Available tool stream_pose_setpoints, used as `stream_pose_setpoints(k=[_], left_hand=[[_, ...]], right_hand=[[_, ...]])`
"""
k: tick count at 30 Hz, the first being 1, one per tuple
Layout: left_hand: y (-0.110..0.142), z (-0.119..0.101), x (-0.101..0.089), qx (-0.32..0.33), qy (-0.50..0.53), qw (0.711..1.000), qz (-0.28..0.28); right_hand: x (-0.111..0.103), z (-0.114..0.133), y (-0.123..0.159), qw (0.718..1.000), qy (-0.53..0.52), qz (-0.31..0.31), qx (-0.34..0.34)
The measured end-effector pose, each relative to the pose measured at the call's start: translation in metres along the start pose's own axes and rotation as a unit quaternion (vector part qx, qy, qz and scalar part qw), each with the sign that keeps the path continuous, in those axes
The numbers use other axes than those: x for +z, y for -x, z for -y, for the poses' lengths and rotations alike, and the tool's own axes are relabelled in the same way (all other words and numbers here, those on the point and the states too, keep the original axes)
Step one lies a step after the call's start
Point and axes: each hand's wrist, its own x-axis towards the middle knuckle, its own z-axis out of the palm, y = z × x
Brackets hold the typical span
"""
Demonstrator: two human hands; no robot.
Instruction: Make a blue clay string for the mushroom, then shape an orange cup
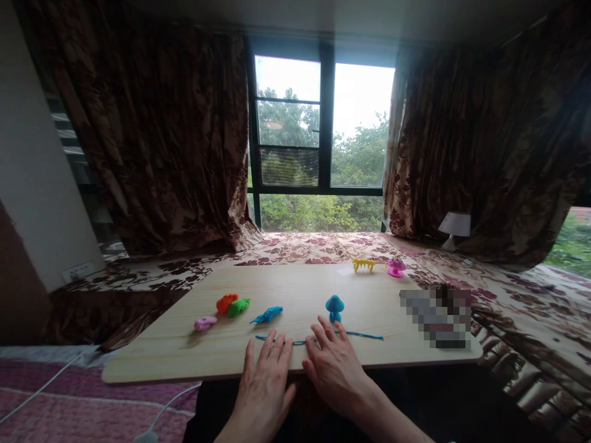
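Note:
A long thin roll of blue modelling clay (364,335) lies crosswise near the front of the wooden table. My left hand (266,381) rests flat with fingers stretched over the roll's left part. Over its middle lies my right hand (333,363), palm down and fingers extended. Both hands cover stretches of the roll. Just beyond my right fingertips stands a blue clay mushroom (335,306). Left of it, a blue clay lump (266,315) with a pointed end lies on the tabletop.
Orange clay (226,303), green clay (238,307) and pink clay (205,323) sit at the left of the table (152,357). A yellow toothed piece (364,264) and a pink stand-like object (396,266) are at the far edge. A blurred patch (434,319) covers something on the right.

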Motion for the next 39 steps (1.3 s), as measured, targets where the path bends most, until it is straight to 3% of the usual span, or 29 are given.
stream_pose_setpoints(k=[20, 24, 29, 34, 39], left_hand=[[-0.006, 0.013, 0.000, -0.016, -0.006, 1.000, -0.015], [-0.005, 0.017, 0.000, -0.022, -0.009, 1.000, -0.001], [0.000, 0.018, -0.001, -0.005, 0.001, 1.000, -0.028], [-0.016, 0.020, -0.006, 0.017, 0.027, 0.998, -0.053], [-0.033, 0.025, -0.021, 0.013, 0.058, 0.998, -0.029]], right_hand=[[0.003, 0.004, -0.014, 1.000, 0.002, -0.005, 0.023], [-0.006, 0.001, 0.005, 1.000, -0.001, -0.011, 0.009], [-0.028, -0.039, 0.040, 0.998, 0.027, -0.012, 0.060], [-0.040, -0.097, 0.045, 0.987, 0.062, 0.016, 0.146], [-0.044, -0.114, 0.037, 0.987, 0.064, 0.027, 0.145]])
